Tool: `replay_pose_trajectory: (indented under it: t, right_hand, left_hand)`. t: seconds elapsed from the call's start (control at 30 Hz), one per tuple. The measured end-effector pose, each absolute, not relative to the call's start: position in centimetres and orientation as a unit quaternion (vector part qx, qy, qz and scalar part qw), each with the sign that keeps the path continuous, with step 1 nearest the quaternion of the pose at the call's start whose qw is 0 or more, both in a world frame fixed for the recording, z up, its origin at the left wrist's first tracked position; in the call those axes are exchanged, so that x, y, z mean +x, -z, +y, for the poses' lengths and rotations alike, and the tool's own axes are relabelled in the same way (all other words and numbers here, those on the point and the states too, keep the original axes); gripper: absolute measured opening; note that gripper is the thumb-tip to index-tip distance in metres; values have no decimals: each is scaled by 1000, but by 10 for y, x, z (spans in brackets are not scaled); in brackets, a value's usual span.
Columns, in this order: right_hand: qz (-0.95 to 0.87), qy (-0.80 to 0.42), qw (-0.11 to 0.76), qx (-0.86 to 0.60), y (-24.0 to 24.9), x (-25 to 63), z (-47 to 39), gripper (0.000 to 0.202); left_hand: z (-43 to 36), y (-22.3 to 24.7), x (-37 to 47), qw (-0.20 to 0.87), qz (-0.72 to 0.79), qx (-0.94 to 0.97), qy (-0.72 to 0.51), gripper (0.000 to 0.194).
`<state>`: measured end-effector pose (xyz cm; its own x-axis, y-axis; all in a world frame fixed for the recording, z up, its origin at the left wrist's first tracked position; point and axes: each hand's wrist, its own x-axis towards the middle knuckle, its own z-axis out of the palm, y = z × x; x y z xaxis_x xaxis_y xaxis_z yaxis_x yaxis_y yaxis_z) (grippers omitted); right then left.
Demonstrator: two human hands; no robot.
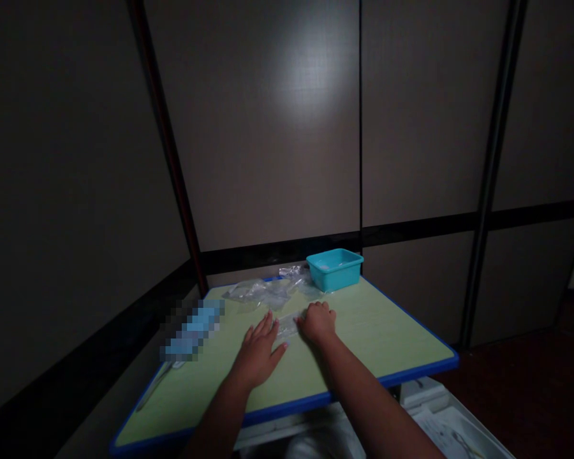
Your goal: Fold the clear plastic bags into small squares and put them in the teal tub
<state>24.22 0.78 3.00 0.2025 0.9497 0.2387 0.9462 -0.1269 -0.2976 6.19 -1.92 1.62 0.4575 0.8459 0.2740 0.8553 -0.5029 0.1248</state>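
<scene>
A small clear plastic piece (287,325) lies flat on the green table (363,331) between my hands. My left hand (259,352) rests palm down with its fingers spread, the fingertips at the left end of the plastic. At the right end, my right hand (318,322) has its fingers curled, with the thumb touching the plastic's edge. What the curled fingers hold, if anything, is hidden. Crumpled clear plastic bags (258,292) lie behind both hands.
A turquoise basin (335,275) stands at the back right corner. A blurred-out blue item (194,330) is at the left edge, with a thin long object (153,386) near it. Below the table's front right is a white tray (452,421). Dark panels rise behind.
</scene>
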Motion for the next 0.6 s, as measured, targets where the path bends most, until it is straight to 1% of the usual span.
replay_pose_trajectory:
  t: [0.1,0.23,0.33,0.47,0.6]
  right_hand:
    - [-632,-11,198,-749,-29,242,9,46]
    - [-630,-16,203,-749,-30,242,9,46]
    - [-625,-19,211,-751,-32,242,8,44]
    - [-618,-20,225,-753,-34,243,7,40]
    - [-596,-9,243,-765,-31,242,8,43]
  left_hand:
    - [-24,-22,65,17,-469,-871,144,57]
    - [-29,-29,67,26,-433,-891,130,51]
    - [-30,-29,67,31,-450,-884,123,50]
    - [-29,-26,67,38,-478,-870,112,54]
    - [-25,-22,68,47,-504,-857,96,59]
